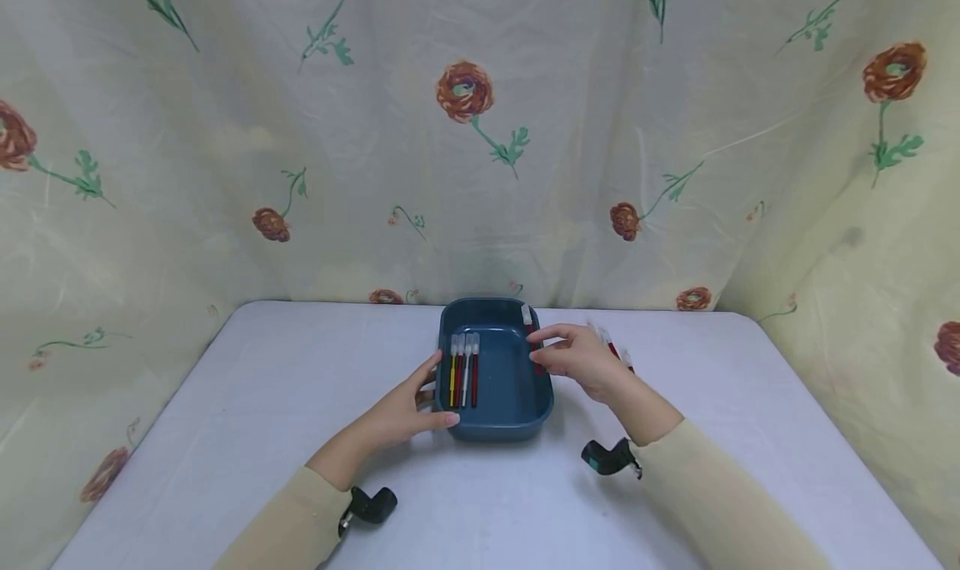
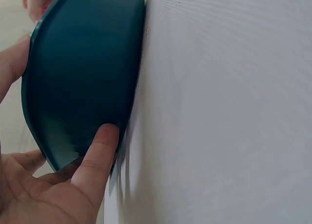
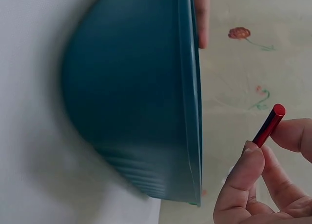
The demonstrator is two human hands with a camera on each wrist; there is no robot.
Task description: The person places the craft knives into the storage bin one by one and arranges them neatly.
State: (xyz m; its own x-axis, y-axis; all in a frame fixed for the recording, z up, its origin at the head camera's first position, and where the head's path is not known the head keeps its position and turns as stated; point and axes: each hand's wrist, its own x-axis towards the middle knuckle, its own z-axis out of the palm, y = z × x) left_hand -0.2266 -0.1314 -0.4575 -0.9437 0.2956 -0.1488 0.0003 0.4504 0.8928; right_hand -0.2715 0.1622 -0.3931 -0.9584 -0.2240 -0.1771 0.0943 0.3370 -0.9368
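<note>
A blue plastic basin (image 1: pixel 487 431) stands on the table, with my left hand (image 1: pixel 401 407) spread round its left front corner. The left thumb rests at the near rim, while the other fingers lie along the left side. Several slim pens (image 1: pixel 463 370) with pale clear caps lie side by side in the left part of the basin, with yellow, red and white barrels. Over the right rim, my right hand (image 1: pixel 581 357) pinches a red pen (image 3: pixel 269 125) between thumb and fingertips. Its pale cap points to the far side, and its red end shows in the right wrist view.
More red pens (image 1: pixel 611 342) with pale caps lie on the table to the right, partly hidden behind the right hand. A white cloth covers the table (image 1: pixel 315 362). Flower-printed curtains (image 1: pixel 555 120) hang behind and beside it.
</note>
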